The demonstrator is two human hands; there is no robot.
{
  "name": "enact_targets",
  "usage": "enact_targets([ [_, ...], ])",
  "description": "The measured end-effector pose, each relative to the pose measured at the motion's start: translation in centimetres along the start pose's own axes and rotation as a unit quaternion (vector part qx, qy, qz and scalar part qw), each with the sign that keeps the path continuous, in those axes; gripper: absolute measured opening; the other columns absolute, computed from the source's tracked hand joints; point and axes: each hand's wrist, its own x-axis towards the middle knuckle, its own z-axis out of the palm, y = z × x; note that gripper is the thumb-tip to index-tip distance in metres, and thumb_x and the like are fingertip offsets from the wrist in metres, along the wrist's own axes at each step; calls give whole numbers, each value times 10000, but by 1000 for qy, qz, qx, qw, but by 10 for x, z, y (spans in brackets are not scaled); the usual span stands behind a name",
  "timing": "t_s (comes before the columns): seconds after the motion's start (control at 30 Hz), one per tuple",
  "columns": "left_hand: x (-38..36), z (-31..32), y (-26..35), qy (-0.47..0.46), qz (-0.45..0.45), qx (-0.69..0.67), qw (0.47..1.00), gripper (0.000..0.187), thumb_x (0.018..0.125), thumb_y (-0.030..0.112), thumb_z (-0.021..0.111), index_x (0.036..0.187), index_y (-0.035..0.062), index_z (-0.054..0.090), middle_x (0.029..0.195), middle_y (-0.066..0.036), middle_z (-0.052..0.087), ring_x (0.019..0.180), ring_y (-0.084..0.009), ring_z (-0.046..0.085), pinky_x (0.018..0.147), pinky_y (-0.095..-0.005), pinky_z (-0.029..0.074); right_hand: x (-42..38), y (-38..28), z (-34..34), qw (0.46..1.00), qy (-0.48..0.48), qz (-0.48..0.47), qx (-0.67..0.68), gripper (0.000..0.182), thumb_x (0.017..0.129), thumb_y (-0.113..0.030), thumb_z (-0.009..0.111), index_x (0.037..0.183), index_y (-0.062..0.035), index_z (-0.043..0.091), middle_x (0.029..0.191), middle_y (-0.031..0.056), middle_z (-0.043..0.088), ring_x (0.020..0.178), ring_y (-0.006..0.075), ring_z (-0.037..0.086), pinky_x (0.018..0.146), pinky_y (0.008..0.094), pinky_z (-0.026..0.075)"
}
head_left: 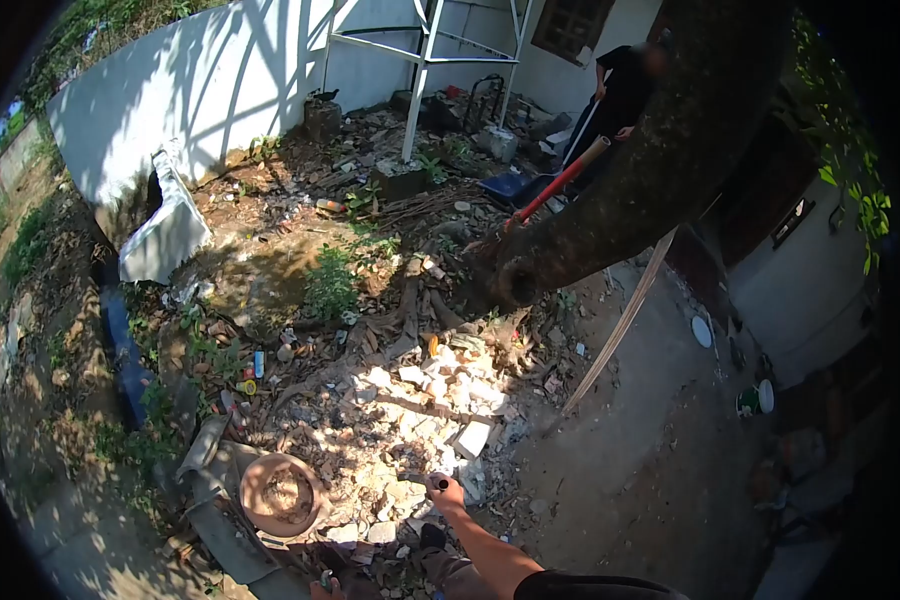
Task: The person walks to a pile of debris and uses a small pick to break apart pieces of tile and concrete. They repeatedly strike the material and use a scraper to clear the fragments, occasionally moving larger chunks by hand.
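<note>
My right hand (448,492) is closed around a short dark piece whose round end shows at the fist; I cannot tell what kind of thing it is. Below the fist lies a sunlit heap of broken rubble (385,490), with a white block (472,438) just beyond it. At the bottom edge my left hand (325,588) shows only in part, its fingers in shadow and close to my legs. A round clay pot (283,494) with pale debris inside stands ahead of the left hand.
A thick tree trunk (650,200) leans across from the right, with a red-handled tool (562,182) against it. Behind, a person in dark clothes (625,90) stands by a blue dustpan (515,187). A long wooden pole (620,325) slants beside the rubble. A white metal frame (422,95) rises near the wall.
</note>
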Motion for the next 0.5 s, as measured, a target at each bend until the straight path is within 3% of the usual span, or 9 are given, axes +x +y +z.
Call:
enact_targets([
  [0.13, -8, 21, 11, -35, -17, -14, 999, 314, 911, 330, 603, 963, 21, 610, 766, -64, 583, 687, -185, 549, 628, -319, 433, 0, 9, -20, 999, 19, -33, 37, 281, 850, -348, 638, 974, -97, 671, 774, 78, 685, 751, 191, 673, 726, 333, 506],
  [0.17, -1, 31, 11, -41, -10, -2, 999, 314, 911, 330, 603, 963, 21, 610, 766, -64, 583, 687, -185, 549, 628, -319, 433, 7, 17, -24, 995, -31, -1, 90, 304, 799, -298, 700, 1038, -113, 670, 902, 120, 700, 825, 232, 684, 738, 342, 519],
  [0.27, 8, 54, 20, -162, 41, 64, 984, 230, 930, 233, 547, 879, 23, 625, 713, -76, 582, 659, -188, 590, 583, -327, 461, 4, 22, -42, 992, 20, -51, 116, 231, 832, -213, 686, 1029, -94, 667, 885, 111, 695, 805, 220, 677, 735, 334, 517],
  [0.33, 0, 67, 56, -138, 55, 38, 988, 333, 842, 253, 674, 884, -41, 524, 778, -186, 517, 707, -345, 521, 654, -436, 414, 0, 26, -56, 981, 70, -94, 153, 207, 826, -144, 686, 1019, -73, 660, 836, 108, 674, 742, 190, 639, 710, 295, 503],
  [0.37, 3, 74, 58, -153, 61, 55, 985, 333, 842, 253, 674, 884, -41, 524, 778, -186, 517, 707, -345, 521, 654, -436, 414, -1, 30, -63, 969, 72, -106, 211, 206, 824, -130, 684, 1019, -70, 656, 818, 107, 665, 724, 177, 620, 704, 281, 496],
  [0.43, 19, 96, 60, -221, 103, 104, 964, 283, 831, 252, 661, 909, -18, 630, 882, -180, 534, 818, -382, 555, 723, -453, 442, 10, 61, -70, 977, 22, -119, 175, 226, 827, -137, 677, 1031, -45, 647, 888, 116, 685, 813, 138, 653, 716, 293, 509],
  [0.47, 24, 106, 73, -235, 140, 102, 956, 281, 841, 248, 655, 920, -22, 634, 899, -185, 545, 837, -378, 562, 735, -451, 445, 9, 63, -85, 989, -14, -85, 124, 211, 833, -129, 666, 1030, -58, 646, 870, 136, 670, 798, 152, 657, 698, 309, 508],
  [0.5, 28, 114, 83, -250, 175, 99, 947, 280, 850, 243, 649, 930, -25, 638, 915, -189, 557, 856, -374, 569, 748, -449, 448, 10, 76, -86, 985, 24, -124, 121, 236, 816, -134, 678, 1046, -90, 648, 867, 151, 663, 783, 196, 665, 686, 316, 508],
])
